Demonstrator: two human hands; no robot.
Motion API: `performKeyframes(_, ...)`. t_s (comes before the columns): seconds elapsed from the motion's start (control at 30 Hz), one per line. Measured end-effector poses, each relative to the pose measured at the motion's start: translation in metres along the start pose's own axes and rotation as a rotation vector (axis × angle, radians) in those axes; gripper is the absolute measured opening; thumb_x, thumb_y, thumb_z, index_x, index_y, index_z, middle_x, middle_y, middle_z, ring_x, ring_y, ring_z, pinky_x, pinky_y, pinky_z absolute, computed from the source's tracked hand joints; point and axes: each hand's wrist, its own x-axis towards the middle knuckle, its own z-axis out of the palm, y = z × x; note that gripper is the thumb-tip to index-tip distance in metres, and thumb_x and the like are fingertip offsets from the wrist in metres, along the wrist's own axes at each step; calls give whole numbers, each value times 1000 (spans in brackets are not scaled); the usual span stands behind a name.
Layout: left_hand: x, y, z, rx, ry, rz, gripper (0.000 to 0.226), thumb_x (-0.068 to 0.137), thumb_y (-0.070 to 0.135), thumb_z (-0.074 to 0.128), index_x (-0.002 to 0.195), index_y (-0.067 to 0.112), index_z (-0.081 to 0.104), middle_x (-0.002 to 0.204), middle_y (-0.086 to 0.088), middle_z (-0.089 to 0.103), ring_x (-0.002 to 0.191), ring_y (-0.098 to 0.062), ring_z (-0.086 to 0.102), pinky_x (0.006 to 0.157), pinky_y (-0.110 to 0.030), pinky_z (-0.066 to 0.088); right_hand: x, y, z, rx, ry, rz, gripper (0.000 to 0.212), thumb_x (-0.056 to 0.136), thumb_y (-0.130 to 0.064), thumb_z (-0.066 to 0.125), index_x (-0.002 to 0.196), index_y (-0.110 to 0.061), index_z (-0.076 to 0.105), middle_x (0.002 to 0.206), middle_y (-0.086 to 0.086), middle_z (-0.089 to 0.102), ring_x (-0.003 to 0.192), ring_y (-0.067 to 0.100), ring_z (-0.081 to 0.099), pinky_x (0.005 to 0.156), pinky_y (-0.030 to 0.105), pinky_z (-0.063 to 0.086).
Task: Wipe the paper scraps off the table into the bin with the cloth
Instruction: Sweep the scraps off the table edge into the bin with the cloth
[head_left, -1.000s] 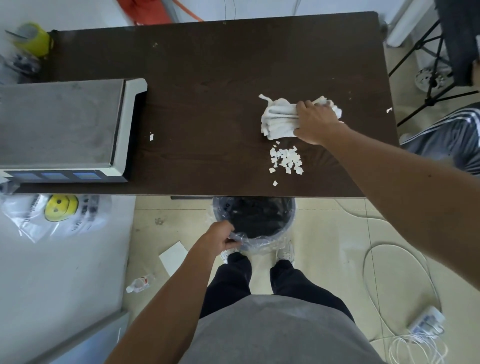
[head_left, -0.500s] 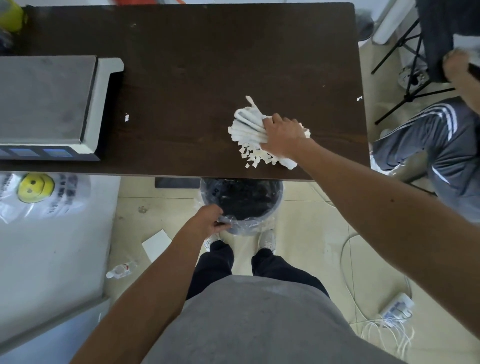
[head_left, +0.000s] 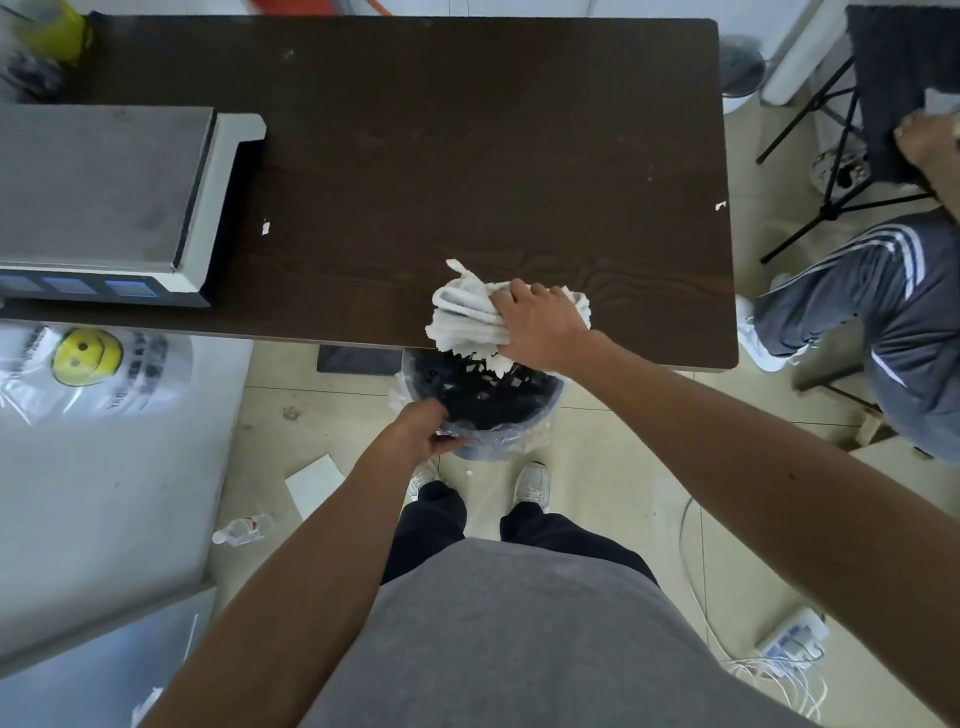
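My right hand (head_left: 540, 325) presses a crumpled white cloth (head_left: 467, 319) at the near edge of the dark brown table (head_left: 467, 156). Small white paper scraps (head_left: 480, 366) tip over that edge and fall into the bin (head_left: 540, 421) just below, which has a black inside and a clear plastic liner. My left hand (head_left: 421, 431) grips the bin's near left rim and liner. One scrap (head_left: 266, 227) lies on the table left of centre, another scrap (head_left: 720, 206) at the right edge.
A grey and white scale (head_left: 104, 202) fills the table's left side. A seated person's legs (head_left: 883, 317) and a black stand (head_left: 841, 156) are to the right. On the floor lie a paper sheet (head_left: 317, 486), a plastic bottle (head_left: 241, 530) and a power strip (head_left: 795, 636) with cables.
My right hand has dragged the cloth and the scrap pile toward me, from the table's middle to its near edge; scraps now spill into the bin. My left hand stays on the rim.
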Motion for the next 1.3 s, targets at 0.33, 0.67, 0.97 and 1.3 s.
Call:
performKeyframes(0.33,1,4,6,-47,-9,16,23,96,-2,34,110,0,52,102,-18,62,88,-31,64,52,-33,60,-13,-8,11,40,29,-79,65,87,-45,59,143,-18,41,136,10,49,116,34,55,98,46,40)
performKeyframes(0.67,9,9,0,-59,-24,-3,24,95,-4,34,103,2,55,101,-18,63,97,-32,64,71,-37,61,-10,-2,5,196,2,-70,62,85,-46,61,138,-17,49,119,8,54,107,31,59,93,44,43)
performKeyframes(0.97,17,10,-7,-51,-24,-39,27,94,-4,37,117,-1,52,118,-23,62,101,-34,64,75,-38,61,27,30,-18,268,42,80,55,83,-46,62,133,-22,56,120,4,50,112,27,49,94,41,42)
performKeyframes(1.3,19,10,-13,-29,-25,-47,33,94,-3,35,121,-2,54,111,-22,63,83,-27,67,54,-31,61,1,-6,12,264,39,-57,62,84,-43,68,136,-13,52,114,12,56,102,31,57,89,41,46)
